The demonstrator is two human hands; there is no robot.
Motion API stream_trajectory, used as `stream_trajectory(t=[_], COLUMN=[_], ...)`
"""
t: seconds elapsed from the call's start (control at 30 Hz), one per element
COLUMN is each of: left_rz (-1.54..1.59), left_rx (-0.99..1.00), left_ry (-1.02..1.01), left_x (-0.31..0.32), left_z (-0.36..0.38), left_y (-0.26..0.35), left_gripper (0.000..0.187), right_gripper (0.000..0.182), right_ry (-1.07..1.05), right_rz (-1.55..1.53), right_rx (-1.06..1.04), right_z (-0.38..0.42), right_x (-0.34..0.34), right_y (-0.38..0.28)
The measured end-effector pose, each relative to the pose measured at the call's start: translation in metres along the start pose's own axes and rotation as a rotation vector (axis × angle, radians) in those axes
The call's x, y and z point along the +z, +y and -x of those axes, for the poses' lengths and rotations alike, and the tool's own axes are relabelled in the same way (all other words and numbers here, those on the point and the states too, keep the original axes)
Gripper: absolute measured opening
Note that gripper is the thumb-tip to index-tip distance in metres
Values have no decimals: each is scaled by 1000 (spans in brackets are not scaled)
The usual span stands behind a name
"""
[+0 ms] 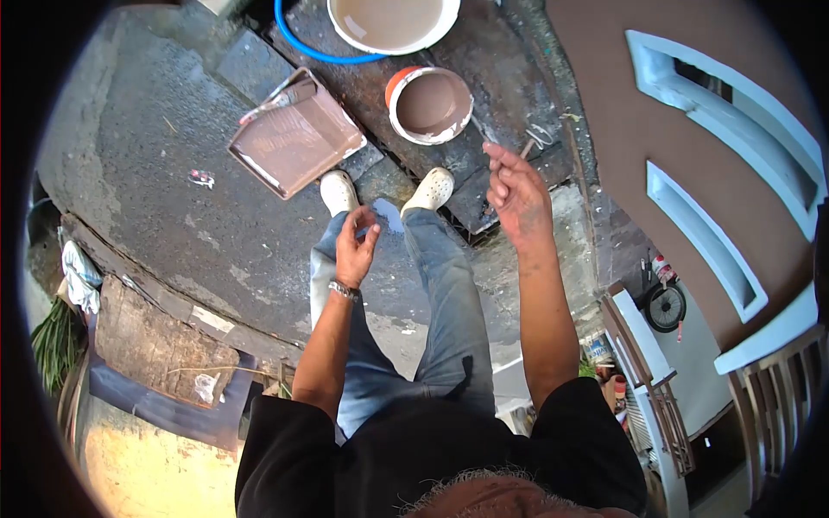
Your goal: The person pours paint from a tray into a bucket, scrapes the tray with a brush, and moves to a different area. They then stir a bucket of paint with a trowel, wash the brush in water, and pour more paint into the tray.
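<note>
My left hand [354, 246] hangs above my left leg, wrist banded by a watch. Its fingers are loosely bent and apart, with nothing visible in them. Raised to the right, my right hand [519, 198] has its palm turned up and fingers partly curled; I see no object gripped there. A thin grey stick-like shape [480, 128] appears just beyond its fingertips, and contact cannot be made out. Ahead of my feet stands a bucket [394, 86] of brown paint. Left of it lies a paint tray [298, 142] coated in the same brown.
A larger tub [453, 30] of cloudy liquid stands at the top beside a blue hose [298, 41]. A wire-framed tool [540, 136] lies behind my right hand. The brown wall [596, 52] with pale blue recesses rises on the right. A worn board [155, 324] lies lower left.
</note>
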State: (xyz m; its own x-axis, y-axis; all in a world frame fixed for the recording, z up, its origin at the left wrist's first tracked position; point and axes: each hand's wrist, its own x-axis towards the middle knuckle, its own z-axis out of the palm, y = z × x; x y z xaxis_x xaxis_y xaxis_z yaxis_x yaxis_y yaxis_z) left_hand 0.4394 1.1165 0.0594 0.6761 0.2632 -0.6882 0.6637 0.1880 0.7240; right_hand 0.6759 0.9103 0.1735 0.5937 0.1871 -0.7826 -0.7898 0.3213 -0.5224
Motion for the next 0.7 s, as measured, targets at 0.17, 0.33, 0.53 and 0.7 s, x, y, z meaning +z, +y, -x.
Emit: stream_trajectory(t=[0.17,0.33,0.53,0.7], left_rz=[-62,-27,-241,-231], left_rx=[193,469,941,1038], left_ry=[-155,-444,-742,-924], left_x=[-14,4,72,120], left_z=[59,128,253,335], left_y=[158,312,427,430], left_gripper=[30,27,23,21], right_gripper=[27,13,12,10], right_ry=[-80,-32,137,242], right_rz=[-33,165,218,242], right_rx=[-204,-607,-799,-958], right_z=[134,282,429,511], right_x=[43,71,69,37], right_y=[-47,-75,-85,-76])
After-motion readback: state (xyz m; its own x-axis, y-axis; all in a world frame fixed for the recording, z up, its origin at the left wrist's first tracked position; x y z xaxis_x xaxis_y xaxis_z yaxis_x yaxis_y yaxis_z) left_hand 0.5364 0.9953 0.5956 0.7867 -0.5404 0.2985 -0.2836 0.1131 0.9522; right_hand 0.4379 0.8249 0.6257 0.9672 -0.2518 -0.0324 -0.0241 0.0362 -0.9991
